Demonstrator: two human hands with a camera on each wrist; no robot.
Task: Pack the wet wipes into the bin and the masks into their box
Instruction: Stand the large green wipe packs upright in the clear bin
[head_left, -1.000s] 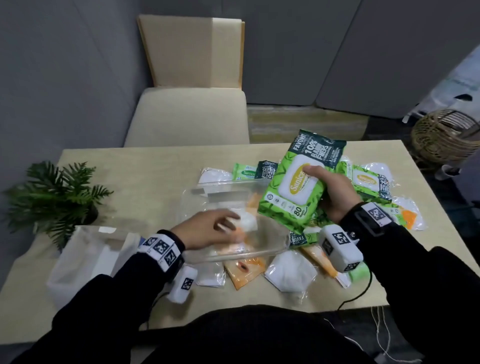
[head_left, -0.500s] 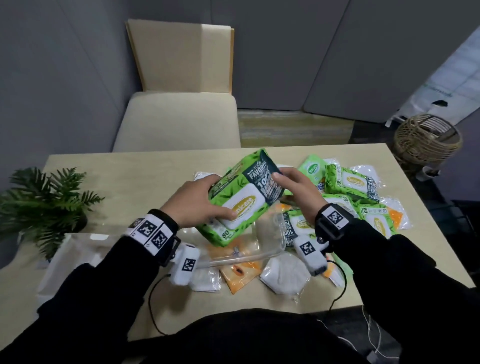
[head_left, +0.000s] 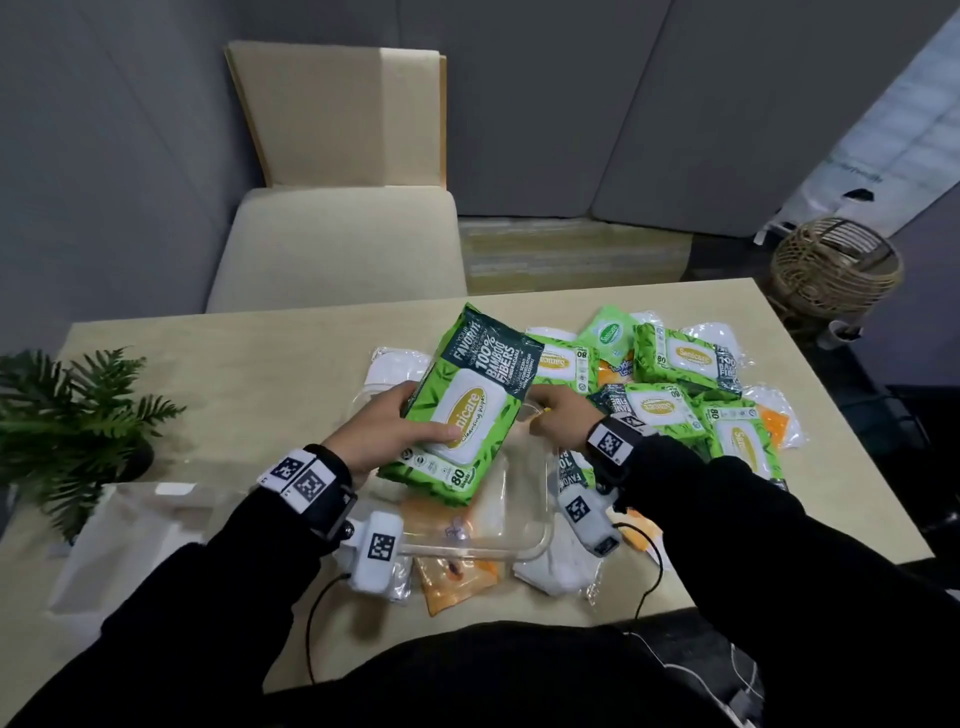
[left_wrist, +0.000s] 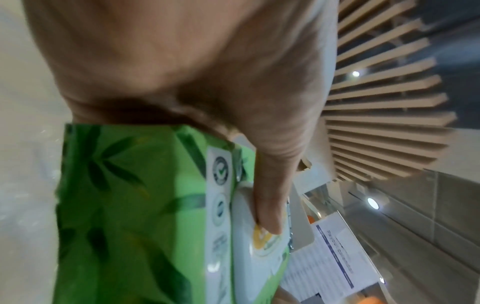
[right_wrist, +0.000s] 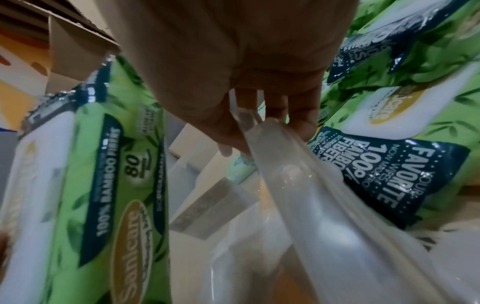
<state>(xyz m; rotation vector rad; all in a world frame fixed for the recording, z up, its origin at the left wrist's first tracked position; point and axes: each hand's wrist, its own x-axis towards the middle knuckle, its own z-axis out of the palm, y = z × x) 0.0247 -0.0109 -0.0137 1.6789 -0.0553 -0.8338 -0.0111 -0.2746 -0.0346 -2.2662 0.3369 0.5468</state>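
Left hand (head_left: 382, 434) has a green wipes pack (head_left: 462, 405) gripped, thumb on its white lid, tilted over the clear bin (head_left: 540, 540). Right hand (head_left: 563, 418) pinches the bin's far rim (plain in the wrist view). More wipes packs (head_left: 685, 358) and bagged masks (head_left: 558, 569) clutter the pale bench (head_left: 249, 374), with a fern (head_left: 67, 421) left, a beige chair (head_left: 337, 249) beyond and a wicker basket (head_left: 836, 270) far right.

wipes pack (head_left: 464, 404): glossy plastic film | bin (head_left: 524, 525): clear smooth plastic
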